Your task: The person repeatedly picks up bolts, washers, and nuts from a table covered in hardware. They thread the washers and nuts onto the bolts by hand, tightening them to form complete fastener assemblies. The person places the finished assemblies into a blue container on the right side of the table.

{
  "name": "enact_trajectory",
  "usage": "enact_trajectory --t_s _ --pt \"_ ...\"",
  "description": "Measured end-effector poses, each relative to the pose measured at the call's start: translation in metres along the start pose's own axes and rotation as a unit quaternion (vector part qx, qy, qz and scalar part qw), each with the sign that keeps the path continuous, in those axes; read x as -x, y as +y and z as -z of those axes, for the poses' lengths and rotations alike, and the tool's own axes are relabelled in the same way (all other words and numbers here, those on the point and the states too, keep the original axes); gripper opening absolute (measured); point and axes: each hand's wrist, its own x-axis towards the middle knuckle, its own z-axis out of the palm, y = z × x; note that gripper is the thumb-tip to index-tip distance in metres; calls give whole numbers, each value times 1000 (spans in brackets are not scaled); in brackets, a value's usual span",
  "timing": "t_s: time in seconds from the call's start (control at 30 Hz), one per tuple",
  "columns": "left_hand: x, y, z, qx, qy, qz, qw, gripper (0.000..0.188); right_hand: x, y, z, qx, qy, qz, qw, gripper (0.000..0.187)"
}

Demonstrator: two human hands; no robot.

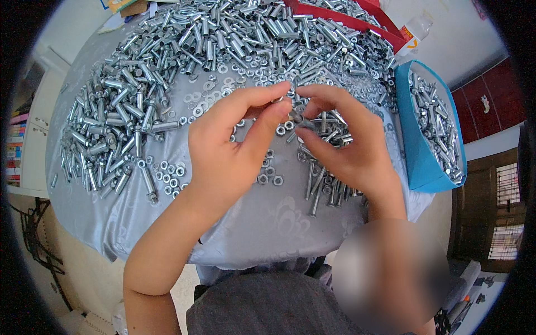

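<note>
Both my hands meet above the middle of the table, fingertips close together. Between them is a small metal piece (298, 117), apparently the end of a bolt, partly hidden by my fingers. My right hand (354, 142) pinches it between thumb and fingers. My left hand (231, 134) has thumb and index finger bent together at the piece's upper end; what they grip is hidden. Long bolts (316, 192) lie below my right hand. Loose nuts (269, 170) lie between my wrists, and flat washers (209, 86) spread beyond my left hand.
Assembled expansion bolts (120, 117) heap at the left, with more nuts (170, 173) beside them. Metal sleeves (218, 39) pile along the back near a red tray (346, 21). A blue fabric bin (416, 134) of bolts stands right; a plastic bottle (417, 29) is behind it.
</note>
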Motion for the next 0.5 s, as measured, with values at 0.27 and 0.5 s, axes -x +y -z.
enact_trajectory --t_s 0.27,0.5 --pt "-4 0 0 186 -58 277 941 20 -1 1 1 33 55 50 997 38" --pt "-4 6 0 254 -90 287 919 22 -2 -2 1 5 59 83 995 34"
